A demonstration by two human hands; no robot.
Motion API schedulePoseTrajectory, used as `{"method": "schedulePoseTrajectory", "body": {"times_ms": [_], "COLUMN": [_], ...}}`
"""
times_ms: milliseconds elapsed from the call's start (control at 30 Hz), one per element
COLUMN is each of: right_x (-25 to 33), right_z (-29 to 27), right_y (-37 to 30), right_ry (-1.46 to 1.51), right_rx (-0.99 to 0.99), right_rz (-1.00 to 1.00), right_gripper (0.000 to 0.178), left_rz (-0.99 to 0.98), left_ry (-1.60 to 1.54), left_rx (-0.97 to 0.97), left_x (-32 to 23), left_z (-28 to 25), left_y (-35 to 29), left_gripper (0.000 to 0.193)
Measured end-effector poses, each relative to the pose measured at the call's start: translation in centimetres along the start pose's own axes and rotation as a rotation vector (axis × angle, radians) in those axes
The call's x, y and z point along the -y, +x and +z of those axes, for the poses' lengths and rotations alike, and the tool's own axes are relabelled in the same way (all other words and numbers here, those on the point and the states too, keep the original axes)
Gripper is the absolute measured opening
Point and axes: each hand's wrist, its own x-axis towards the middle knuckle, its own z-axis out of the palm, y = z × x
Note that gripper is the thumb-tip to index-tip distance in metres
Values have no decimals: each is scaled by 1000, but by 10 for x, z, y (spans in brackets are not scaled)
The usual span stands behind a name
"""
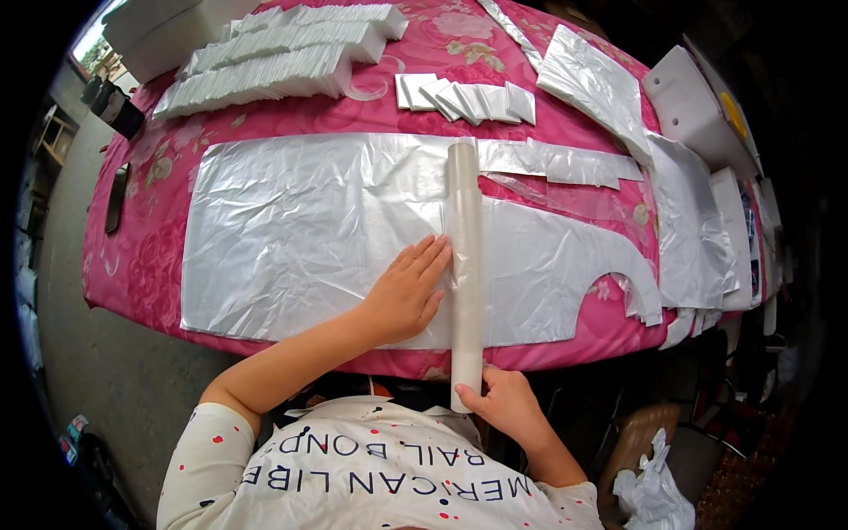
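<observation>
A stack of thin, silvery-white plastic sheets (283, 230) lies flat and wrinkled across the table, its right part cut with curved edges like an apron. Across it, pointing away from me, rests a long pale plastic-wrapped roll (465, 256). My left hand (411, 287) lies flat on the sheets with fingers stretched out, the fingertips close against the roll's left side. At the near end, which sticks out past the table edge, my right hand (502, 402) grips the roll, thumb on top. The fingers beneath it are partly hidden.
Rows of folded white packets (265, 66) stand at the back left, with several flat packets (468, 99) to their right. More plastic sheeting (693, 225) and a white box (698, 110) line the right side. A dark, narrow object (117, 199) lies far left on the pink floral tablecloth (155, 256).
</observation>
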Motion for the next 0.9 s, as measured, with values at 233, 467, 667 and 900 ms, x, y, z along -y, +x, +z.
{"method": "schedulePoseTrajectory", "body": {"times_ms": [233, 467, 667, 900], "right_x": [13, 53, 33, -63], "right_z": [-44, -83, -100, -239], "right_y": [68, 192, 271, 256], "right_ry": [111, 685, 1714, 1790], "right_rx": [119, 67, -65, -154], "right_rz": [-49, -36, -235, -776], "right_gripper": [55, 44, 21, 21], "left_rz": [-3, -26, -19, -35], "left_ry": [344, 337, 347, 343], "left_rx": [133, 103, 115, 125], "left_x": [-2, -1, -4, -6], "left_z": [12, 17, 16, 13], "left_y": [-1, 1, 2, 1], "left_gripper": [63, 61, 62, 65]}}
